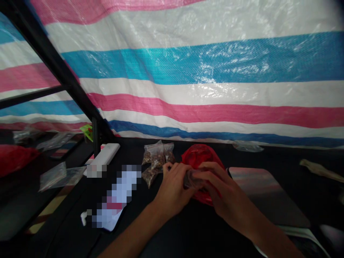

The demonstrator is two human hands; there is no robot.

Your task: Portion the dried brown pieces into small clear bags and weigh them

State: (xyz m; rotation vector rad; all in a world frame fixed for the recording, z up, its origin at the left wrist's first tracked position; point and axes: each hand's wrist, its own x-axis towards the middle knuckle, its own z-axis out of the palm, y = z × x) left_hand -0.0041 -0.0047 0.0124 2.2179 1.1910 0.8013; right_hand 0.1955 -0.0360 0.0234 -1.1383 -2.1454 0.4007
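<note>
Over the front of a red plastic bag, both hands meet at a small clear plastic bag. My left hand is closed on the left side of the small bag, thumb toward me. From the right, my right hand has its fingers bent over the bag's other side, pinching it. The hands partly cover the small bag, so what is in it cannot be made out. Just left of my left hand lie several small zip bags with brown, grainy or dried contents. The red bag stands with its mouth upward, partly hidden.
A phone and a white earbud lie at the left, near a white box. A silver laptop-like slab is on the right. Empty clear bags lie far left. A striped tarp hangs behind.
</note>
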